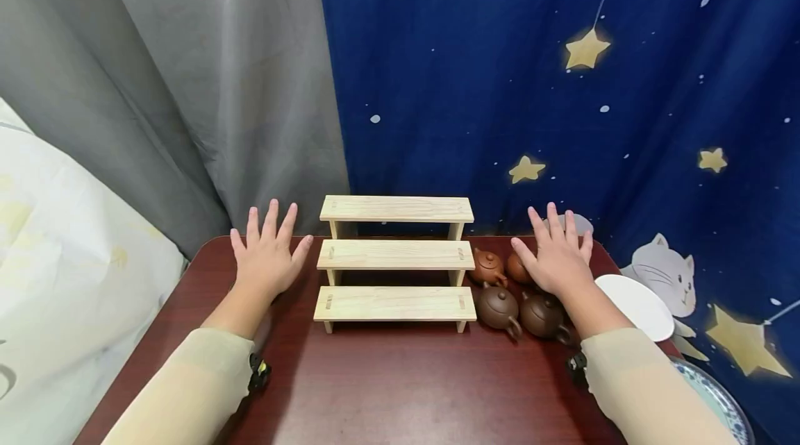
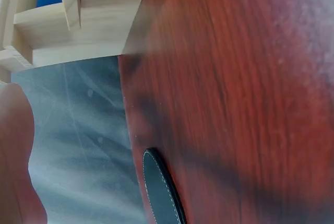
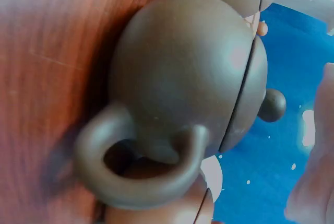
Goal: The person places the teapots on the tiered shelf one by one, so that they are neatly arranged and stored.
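Note:
A three-tier wooden stand [image 1: 396, 255] rises at the back middle of the table. Left of it, my left hand [image 1: 265, 261] is held with fingers spread and nothing in its grasp. My right hand [image 1: 559, 261], also empty and spread, is over the teapots to the stand's right. Two are dark brown: one teapot [image 1: 498, 307] beside the lowest tier, another teapot [image 1: 544, 315] near my right wrist, its looped handle [image 3: 135, 192] large in the right wrist view. Behind them are a reddish-brown teapot [image 1: 487, 267] and a second reddish teapot [image 1: 518, 269], partly hidden by my hand.
A white plate [image 1: 637, 306] and a blue-patterned dish [image 1: 731, 400] lie right of my right forearm. A black stitched-edge item [image 2: 162, 190] shows in the left wrist view. Grey and blue curtains [image 1: 437, 84] hang behind the dark red table [image 1: 400, 389].

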Demonstrator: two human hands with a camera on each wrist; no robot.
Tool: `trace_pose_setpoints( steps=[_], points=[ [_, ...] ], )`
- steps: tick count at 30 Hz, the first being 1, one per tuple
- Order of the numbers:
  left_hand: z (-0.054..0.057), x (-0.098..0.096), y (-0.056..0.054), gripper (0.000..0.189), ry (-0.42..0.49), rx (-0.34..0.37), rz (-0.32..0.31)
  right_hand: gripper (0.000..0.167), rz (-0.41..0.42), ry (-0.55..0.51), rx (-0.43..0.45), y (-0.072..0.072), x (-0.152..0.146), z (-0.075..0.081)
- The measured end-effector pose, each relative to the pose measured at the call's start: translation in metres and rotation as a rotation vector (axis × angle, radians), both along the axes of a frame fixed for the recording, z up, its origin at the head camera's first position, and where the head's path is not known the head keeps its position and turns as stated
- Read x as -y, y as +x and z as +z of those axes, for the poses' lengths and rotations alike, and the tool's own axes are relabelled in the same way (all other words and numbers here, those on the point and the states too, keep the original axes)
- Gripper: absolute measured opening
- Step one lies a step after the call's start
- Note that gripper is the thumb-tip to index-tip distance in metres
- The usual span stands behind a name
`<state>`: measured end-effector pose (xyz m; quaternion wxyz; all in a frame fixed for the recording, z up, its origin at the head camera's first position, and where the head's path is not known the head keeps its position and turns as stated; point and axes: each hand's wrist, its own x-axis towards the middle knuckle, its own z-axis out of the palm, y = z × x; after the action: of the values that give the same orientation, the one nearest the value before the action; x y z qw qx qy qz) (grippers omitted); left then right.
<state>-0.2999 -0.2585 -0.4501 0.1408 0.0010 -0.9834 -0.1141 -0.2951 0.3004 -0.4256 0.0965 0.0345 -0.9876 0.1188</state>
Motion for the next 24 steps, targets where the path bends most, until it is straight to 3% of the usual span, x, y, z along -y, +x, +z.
trace_pose_setpoints(
  steps=[6,11,19,24],
  points=[
    [-0.001,-0.01,0.014,0.079,0.163,-0.045,-0.047,0.079,0.041,-0.102,-0.074,0.016,-0.011,0.004],
    [-0.005,-0.014,0.034,0.077,0.34,-0.05,-0.13,0.076,0.055,-0.157,-0.071,0.032,-0.018,0.004],
    [-0.021,-0.019,0.056,0.084,0.567,0.087,-0.253,0.079,0.1,-0.206,-0.119,0.056,-0.034,0.0],
    [-0.033,-0.027,0.068,0.081,0.797,0.15,-0.336,0.08,0.119,-0.244,-0.138,0.067,-0.046,-0.008]
  ],
)
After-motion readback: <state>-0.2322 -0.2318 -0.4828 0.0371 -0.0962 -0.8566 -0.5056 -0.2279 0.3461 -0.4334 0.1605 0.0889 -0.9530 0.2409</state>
